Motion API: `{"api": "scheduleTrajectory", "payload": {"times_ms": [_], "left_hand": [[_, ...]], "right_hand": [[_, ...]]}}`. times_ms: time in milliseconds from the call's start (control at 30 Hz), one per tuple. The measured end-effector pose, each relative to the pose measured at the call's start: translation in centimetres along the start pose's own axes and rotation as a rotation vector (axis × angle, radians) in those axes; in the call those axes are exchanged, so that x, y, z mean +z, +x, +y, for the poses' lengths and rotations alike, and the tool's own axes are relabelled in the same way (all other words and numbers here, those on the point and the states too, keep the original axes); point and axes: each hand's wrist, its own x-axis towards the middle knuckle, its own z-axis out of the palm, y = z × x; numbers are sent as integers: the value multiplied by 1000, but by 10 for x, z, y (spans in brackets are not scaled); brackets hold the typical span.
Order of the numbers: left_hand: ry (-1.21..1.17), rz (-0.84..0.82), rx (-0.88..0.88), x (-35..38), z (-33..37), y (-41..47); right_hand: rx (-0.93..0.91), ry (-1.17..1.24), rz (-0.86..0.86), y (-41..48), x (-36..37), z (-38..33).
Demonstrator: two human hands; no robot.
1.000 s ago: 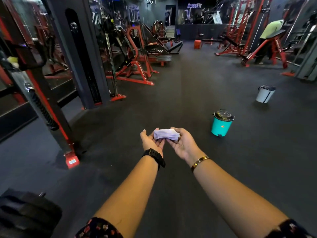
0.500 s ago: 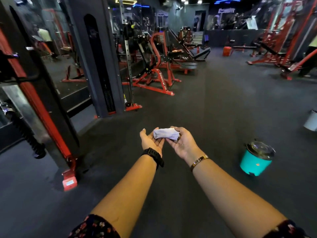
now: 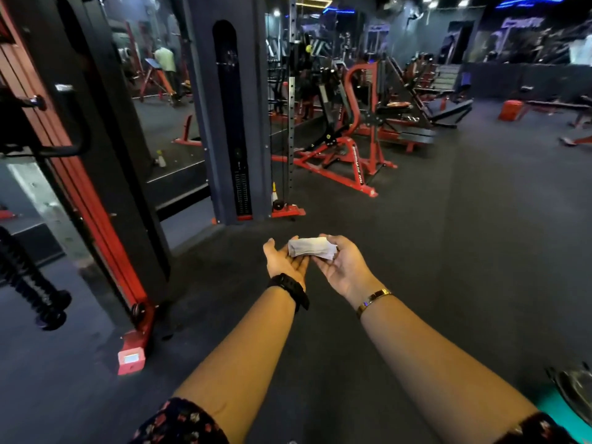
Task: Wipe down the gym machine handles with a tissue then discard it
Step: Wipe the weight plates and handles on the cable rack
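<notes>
Tissue (image 3: 309, 248) held in right hand (image 3: 344, 267), touching upturned left hand (image 3: 285, 262)

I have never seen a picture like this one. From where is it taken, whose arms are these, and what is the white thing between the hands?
The camera sits on a person's head and looks forward and down, so the two bare arms are that person's own. There is no robot. The left hand, with a black watch on its wrist, lies palm up with straight fingers. The right hand, with a gold bracelet, curls its fingers round a folded white tissue, whose other end rests on the left fingers. Below is the dark gym floor. A cable machine stands ahead on the left, and a teal bin shows in the lower right corner.
</notes>
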Motion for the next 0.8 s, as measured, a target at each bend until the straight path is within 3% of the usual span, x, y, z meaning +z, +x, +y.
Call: {"api": "scheduleTrajectory", "payload": {"times_ms": [400, 800], "left_hand": [[-63, 134, 131, 73, 86, 238], [-151, 270, 387, 88, 186, 402]], "right_hand": [[82, -60, -140, 253, 102, -42], [256, -134, -398, 451, 214, -28]]}}
